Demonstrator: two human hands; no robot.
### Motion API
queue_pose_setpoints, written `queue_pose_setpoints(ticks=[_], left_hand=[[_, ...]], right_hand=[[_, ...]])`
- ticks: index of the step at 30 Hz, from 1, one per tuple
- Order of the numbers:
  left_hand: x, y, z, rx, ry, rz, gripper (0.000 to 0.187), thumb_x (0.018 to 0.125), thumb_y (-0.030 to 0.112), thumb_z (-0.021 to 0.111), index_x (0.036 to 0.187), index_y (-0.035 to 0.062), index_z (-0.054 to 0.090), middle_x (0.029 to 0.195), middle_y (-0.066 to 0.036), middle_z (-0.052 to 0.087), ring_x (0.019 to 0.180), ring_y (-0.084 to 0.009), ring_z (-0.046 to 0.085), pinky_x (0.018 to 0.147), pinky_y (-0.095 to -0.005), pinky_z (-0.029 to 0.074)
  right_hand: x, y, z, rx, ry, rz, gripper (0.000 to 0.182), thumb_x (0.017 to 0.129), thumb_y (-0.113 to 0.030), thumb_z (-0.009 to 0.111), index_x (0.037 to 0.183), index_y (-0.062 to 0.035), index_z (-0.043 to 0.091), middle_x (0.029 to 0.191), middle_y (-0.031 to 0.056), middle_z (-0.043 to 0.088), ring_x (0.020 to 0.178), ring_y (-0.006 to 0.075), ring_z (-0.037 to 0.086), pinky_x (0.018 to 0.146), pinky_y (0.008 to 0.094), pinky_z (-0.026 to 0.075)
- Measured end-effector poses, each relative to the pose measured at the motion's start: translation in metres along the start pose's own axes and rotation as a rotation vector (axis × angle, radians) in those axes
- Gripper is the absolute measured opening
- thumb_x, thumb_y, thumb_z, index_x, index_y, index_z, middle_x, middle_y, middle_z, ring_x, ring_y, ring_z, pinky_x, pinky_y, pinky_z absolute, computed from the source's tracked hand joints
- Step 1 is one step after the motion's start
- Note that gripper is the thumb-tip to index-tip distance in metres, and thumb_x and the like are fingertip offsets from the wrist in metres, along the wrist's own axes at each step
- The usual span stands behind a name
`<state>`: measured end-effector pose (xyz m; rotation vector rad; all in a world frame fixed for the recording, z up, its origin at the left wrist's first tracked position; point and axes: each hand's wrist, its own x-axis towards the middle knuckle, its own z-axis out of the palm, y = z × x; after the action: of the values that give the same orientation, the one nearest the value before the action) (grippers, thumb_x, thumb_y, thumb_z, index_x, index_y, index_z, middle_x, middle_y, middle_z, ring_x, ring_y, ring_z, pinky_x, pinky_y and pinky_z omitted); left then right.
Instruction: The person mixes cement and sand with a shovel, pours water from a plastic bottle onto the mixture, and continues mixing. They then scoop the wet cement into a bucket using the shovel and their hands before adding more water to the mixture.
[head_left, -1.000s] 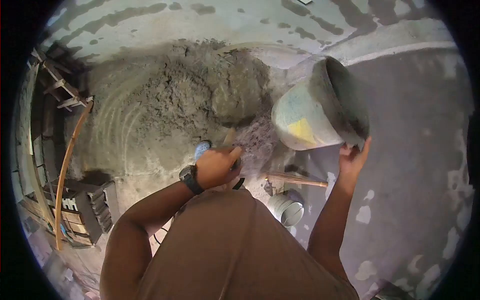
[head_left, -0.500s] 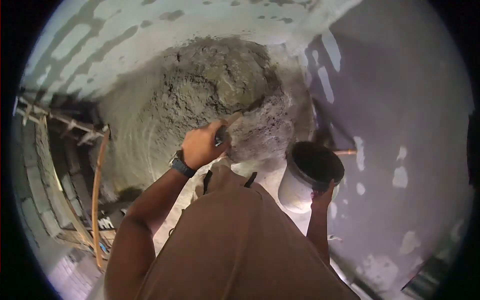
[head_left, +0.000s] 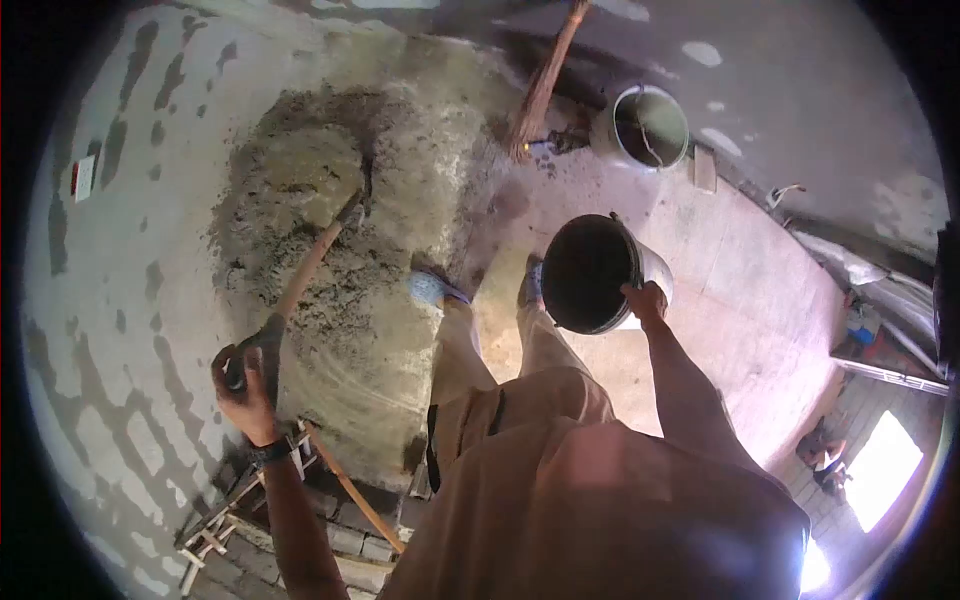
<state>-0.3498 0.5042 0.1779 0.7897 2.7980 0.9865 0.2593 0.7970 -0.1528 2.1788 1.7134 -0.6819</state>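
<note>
My left hand (head_left: 247, 395) is at the left with its fingers curled round the dark grip of a long-handled tool (head_left: 308, 265). The tool's wooden shaft slants up to the right, and its far end rests in a heap of wet grey mortar (head_left: 290, 180). My right hand (head_left: 645, 301) holds the rim of a bucket (head_left: 655, 275), tilted so that its dark mouth faces left. The bucket hangs right of my feet. How full it is cannot be made out.
A second round bucket (head_left: 640, 125) stands near the back wall, beside a bundle of brown sticks (head_left: 548, 85). Wooden poles (head_left: 352, 487) and blocks lie at the lower left. A person (head_left: 825, 458) is at the far right.
The view has turned to the right, showing more floor. My left hand has moved away from my body along with the tool. The bucket in my right hand now tips to the left.
</note>
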Motion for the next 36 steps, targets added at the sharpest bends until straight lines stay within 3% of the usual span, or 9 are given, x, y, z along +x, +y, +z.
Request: queue_pose_setpoints(ticks=[6,9,13,17,24,31,32,34,36], left_hand=[[-0.001,0.030,0.033,0.021,0.040,-0.133,0.031,0.093,0.018,0.072,0.116,-0.0001,0.062,0.104,-0.009,0.067,0.098,-0.0132,0.061,0.087,-0.0288,0.048],[0.005,0.027,0.041,0.072,0.075,-0.137,0.030,0.093,0.018,0.072,0.116,0.0015,0.062,0.099,-0.006,0.067,0.089,-0.0103,0.060,0.079,-0.0254,0.048],[0.006,0.057,0.058,0.092,0.093,-0.244,0.030,0.094,0.023,0.071,0.115,0.0037,0.062,0.090,-0.001,0.066,0.058,-0.0016,0.047,0.049,-0.0181,0.035],[0.003,0.059,0.071,0.200,0.152,-0.216,0.032,0.095,0.031,0.069,0.115,0.0066,0.063,0.082,0.002,0.062,0.050,0.0000,0.035,0.043,-0.0201,0.027],[-0.033,0.033,0.070,0.138,0.176,-0.219,0.028,0.098,0.024,0.063,0.120,0.0054,0.063,0.062,0.009,0.040,0.051,0.0005,0.030,0.046,-0.0205,0.023],[-0.063,0.041,0.063,0.022,0.089,-0.052,0.043,0.089,0.020,0.075,0.123,0.0006,0.057,0.102,-0.006,0.067,0.092,-0.0154,0.064,0.082,-0.0297,0.051],[-0.063,0.047,0.058,-0.031,0.061,-0.066,0.047,0.088,0.022,0.077,0.125,0.0009,0.056,0.101,-0.008,0.068,0.090,-0.0160,0.065,0.082,-0.0299,0.052],[-0.065,0.053,0.051,-0.136,0.040,-0.007,0.060,0.085,0.032,0.080,0.130,0.0027,0.053,0.101,-0.013,0.070,0.086,-0.0158,0.066,0.076,-0.0300,0.052],[-0.075,0.055,0.048,-0.219,0.060,-0.011,0.077,0.079,0.051,0.080,0.134,0.0068,0.049,0.096,-0.011,0.071,0.074,-0.0198,0.067,0.067,-0.0328,0.053]], right_hand=[[0.091,0.020,0.086,0.055,-0.319,0.126,0.070,0.068,-0.051,0.075,0.116,-0.0010,0.068,0.116,0.0209,0.069,0.109,0.0351,0.065,0.091,0.0478,0.052],[0.128,0.020,0.110,0.111,-0.244,0.119,0.041,0.072,-0.043,0.074,0.086,-0.0045,0.077,0.082,0.0143,0.074,0.079,0.0305,0.072,0.069,0.0430,0.055],[0.156,0.015,0.122,0.856,-0.390,0.271,0.019,0.082,-0.021,0.070,0.093,-0.0051,0.074,0.077,0.0067,0.069,0.064,0.0132,0.065,0.052,0.0309,0.051],[0.195,0.061,0.180,1.152,-0.476,0.277,0.029,0.086,-0.015,0.068,0.113,-0.0038,0.068,0.108,0.0093,0.068,0.096,0.0235,0.068,0.075,0.0331,0.059],[0.214,0.083,0.217,1.233,-0.393,0.337,0.037,0.088,-0.016,0.070,0.123,-0.0059,0.062,0.107,0.0110,0.066,0.100,0.0212,0.065,0.084,0.0381,0.057],[0.126,0.000,0.162,-0.211,-0.010,-0.857,0.048,0.086,-0.013,0.066,0.133,-0.0050,0.057,0.118,0.0149,0.064,0.106,0.0289,0.062,0.090,0.0455,0.051],[0.097,-0.038,0.147,-0.113,-0.085,-0.942,0.051,0.085,-0.012,0.065,0.134,-0.0047,0.056,0.118,0.0159,0.064,0.107,0.0310,0.062,0.091,0.0473,0.051],[-0.045,-0.145,0.066,1.053,-0.900,-0.393,0.055,0.095,-0.029,0.060,0.143,-0.0071,0.047,0.135,0.0136,0.060,0.111,0.0291,0.064,0.098,0.0453,0.050],[-0.165,-0.231,0.010,0.933,-1.124,-0.716,0.065,0.102,-0.046,0.049,0.144,0.0024,0.041,0.136,0.0203,0.057,0.116,0.0297,0.063,0.101,0.0386,0.049]])
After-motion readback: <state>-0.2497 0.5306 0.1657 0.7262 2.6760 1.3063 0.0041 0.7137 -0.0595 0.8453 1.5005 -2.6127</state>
